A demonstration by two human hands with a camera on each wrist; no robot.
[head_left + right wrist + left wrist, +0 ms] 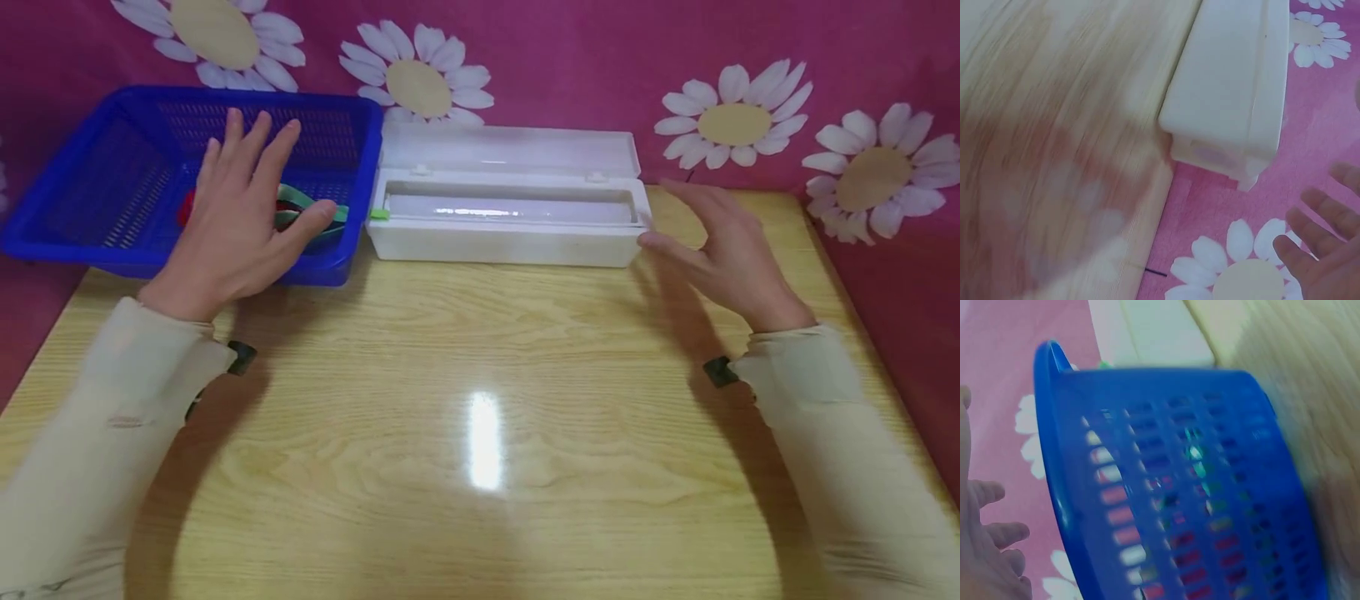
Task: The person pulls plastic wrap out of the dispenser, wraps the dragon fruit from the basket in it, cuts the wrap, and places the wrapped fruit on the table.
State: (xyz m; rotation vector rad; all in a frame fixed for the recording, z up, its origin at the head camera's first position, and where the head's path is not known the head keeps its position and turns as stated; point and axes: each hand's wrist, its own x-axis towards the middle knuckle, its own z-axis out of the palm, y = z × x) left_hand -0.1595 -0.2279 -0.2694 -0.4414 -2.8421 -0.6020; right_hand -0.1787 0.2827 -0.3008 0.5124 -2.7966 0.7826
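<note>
My left hand (pixel 232 217) is spread above the blue plastic basket (pixel 363 158), fingers straight and nothing held. Inside the basket lie green strap-like items (pixel 296 197) and something red (pixel 186 208), partly hidden by the hand. To its right stands a long white box (pixel 502 247) that looks like a cling film dispenser, with its lid (pixel 510 150) raised and a pale, shiny roll (pixel 510 208) inside. A small green piece (pixel 379 214) sits at its left end. My right hand (pixel 723 246) is beside the box's right end, fingers extended; whether the thumb touches it I cannot tell.
The wood-grain table (pixel 480 350) extends forward from the basket and box. Behind them rises a pink cloth (pixel 562 58) printed with white daisies, also along the right side. A dark thin strand (pixel 1155 272) lies at the table's back edge.
</note>
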